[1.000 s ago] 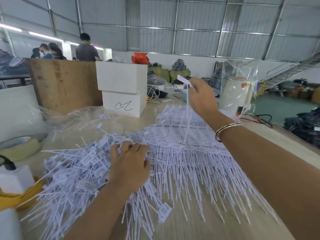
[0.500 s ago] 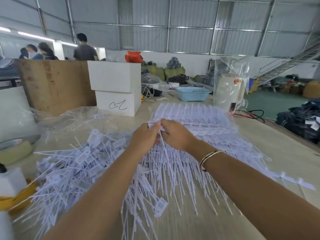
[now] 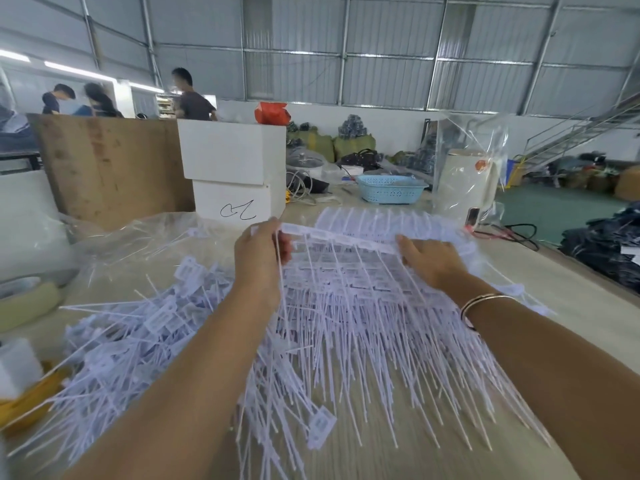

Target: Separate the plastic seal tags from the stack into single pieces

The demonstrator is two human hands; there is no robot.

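A row of joined white plastic seal tags point(image 3: 343, 239) is lifted a little above the stack of tag rows point(image 3: 363, 306) in the middle of the table. My left hand point(image 3: 258, 252) pinches the row's left end. My right hand point(image 3: 431, 259) grips its right end, a bangle on the wrist. The tags' thin tails hang down toward me. To the left lies a loose heap of single tags point(image 3: 138, 327), and one single tag point(image 3: 320, 427) lies near the front.
Two stacked white boxes point(image 3: 235, 171) stand behind the tags, next to a wooden board point(image 3: 107, 168). A blue basket point(image 3: 391, 188) and a bagged white appliance point(image 3: 467, 181) sit at the back right. A tape roll point(image 3: 26, 299) lies at the left edge. People stand far left.
A second ago my right hand held one tag high and my left rested on the pile. They met at the stack's middle, then spread apart, lifting a joined row.
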